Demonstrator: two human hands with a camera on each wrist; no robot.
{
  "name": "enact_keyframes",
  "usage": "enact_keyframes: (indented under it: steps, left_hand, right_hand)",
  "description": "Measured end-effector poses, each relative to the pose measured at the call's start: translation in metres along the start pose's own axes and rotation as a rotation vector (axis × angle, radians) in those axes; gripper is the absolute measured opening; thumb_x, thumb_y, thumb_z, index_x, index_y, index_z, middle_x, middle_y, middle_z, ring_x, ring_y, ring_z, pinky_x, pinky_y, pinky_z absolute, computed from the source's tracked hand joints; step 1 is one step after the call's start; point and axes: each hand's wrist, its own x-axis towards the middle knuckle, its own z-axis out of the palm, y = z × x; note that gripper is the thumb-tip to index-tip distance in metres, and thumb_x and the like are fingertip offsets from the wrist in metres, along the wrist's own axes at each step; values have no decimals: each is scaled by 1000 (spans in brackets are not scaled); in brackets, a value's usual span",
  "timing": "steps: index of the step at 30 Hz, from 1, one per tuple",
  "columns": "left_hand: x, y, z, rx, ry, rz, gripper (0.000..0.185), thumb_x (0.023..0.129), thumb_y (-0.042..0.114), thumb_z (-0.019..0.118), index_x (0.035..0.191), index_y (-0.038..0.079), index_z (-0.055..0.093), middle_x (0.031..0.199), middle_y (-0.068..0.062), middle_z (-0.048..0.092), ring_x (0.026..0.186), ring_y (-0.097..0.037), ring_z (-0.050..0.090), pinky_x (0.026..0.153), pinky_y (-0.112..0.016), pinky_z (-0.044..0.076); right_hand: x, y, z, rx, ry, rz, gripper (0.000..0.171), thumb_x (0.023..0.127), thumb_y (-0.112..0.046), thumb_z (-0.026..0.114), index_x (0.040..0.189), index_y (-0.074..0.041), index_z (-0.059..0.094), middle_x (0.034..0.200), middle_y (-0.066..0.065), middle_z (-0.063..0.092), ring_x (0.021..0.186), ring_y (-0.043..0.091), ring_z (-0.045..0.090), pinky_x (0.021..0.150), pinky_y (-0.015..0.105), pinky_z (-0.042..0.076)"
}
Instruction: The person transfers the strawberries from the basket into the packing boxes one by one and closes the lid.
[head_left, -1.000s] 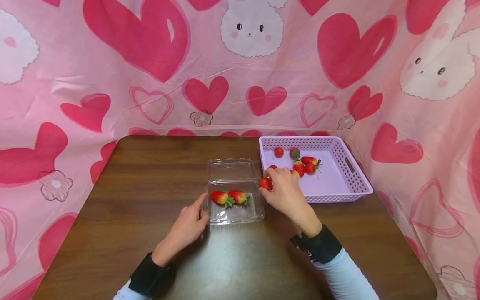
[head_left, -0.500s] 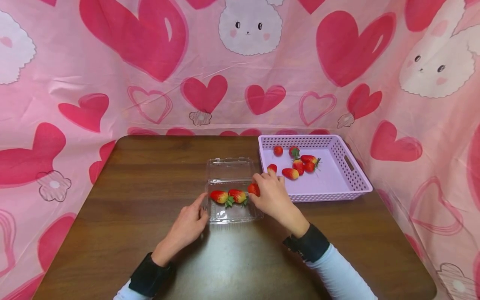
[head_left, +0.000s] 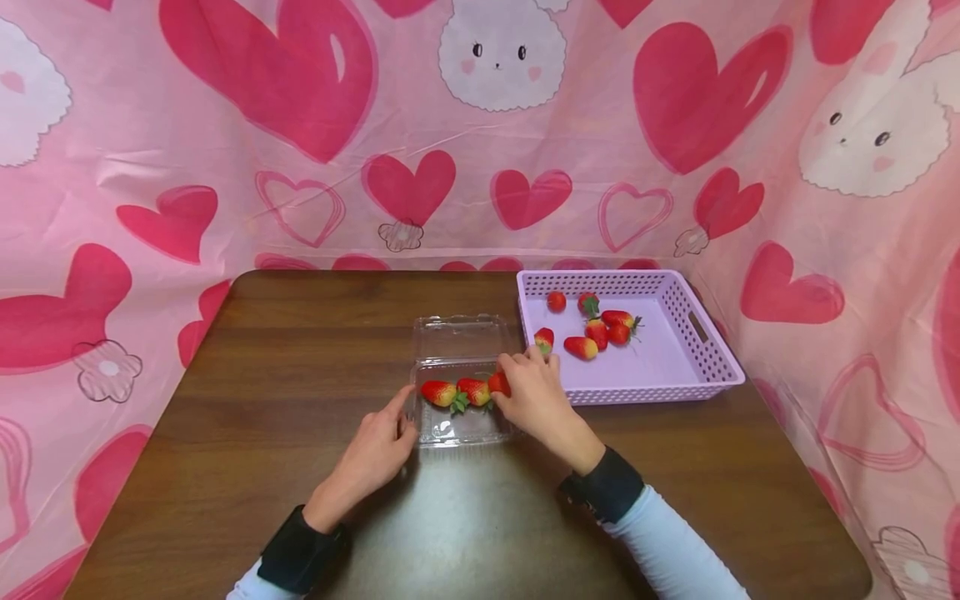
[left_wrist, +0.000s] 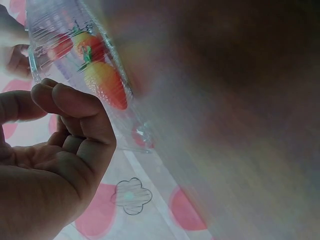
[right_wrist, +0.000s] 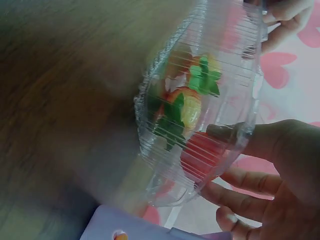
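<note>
**Right hand holds strawberry at clamshell's right end, left hand steadies it**

Right hand [head_left: 534,393]: fingers pinched round a strawberry [head_left: 500,383], held at the right end of the clear clamshell tray [head_left: 465,429], just beside the two strawberries in the tray [head_left: 457,392]. Left hand [head_left: 372,454]: empty, relaxed, index fingertip against the tray's left edge. Clamshell sits mid-table, slightly toward the far edge, lid [head_left: 461,337] folded open on its far side. Purple basket [head_left: 697,367] at the table's far right corner, just right of the clamshell; loose strawberries in the basket [head_left: 592,329] cluster in its far left part. Brown table [head_left: 247,433]. Pink heart-and-bunny cloth [head_left: 300,125] surrounds it at the back and sides.
</note>
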Motion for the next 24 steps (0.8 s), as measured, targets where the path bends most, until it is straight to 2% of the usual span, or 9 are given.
enact_keyframes:
  steps: [6,15,24]
  left_hand:
    - [0,-1,-1,2,1,9,66,100,5,62,161,0,38,68,-1,52,53,-18,51,50,-29,43]
    - [2,0,-1,9,13,20,64,101,6,62,160,0,39,67,-1,52,52,-17,51,49,-29,43]
    - [2,0,-1,-3,6,15,64,101,6,62,160,0,39,67,-1,53,52,-18,52,49,-29,43]
  right_hand:
    - [1,1,5,-43,3,-9,49,81,-30,92,118,-5,74,110,13,73,107,30,52,93,54,39]
    - [2,1,5,-68,-23,47,52,79,-36,93,119,-8,75,117,13,60,117,32,46,100,56,36]
    - [0,-1,0,-68,-86,40,44,76,-28,95,114,-11,78,113,10,57,120,32,42,104,59,31]
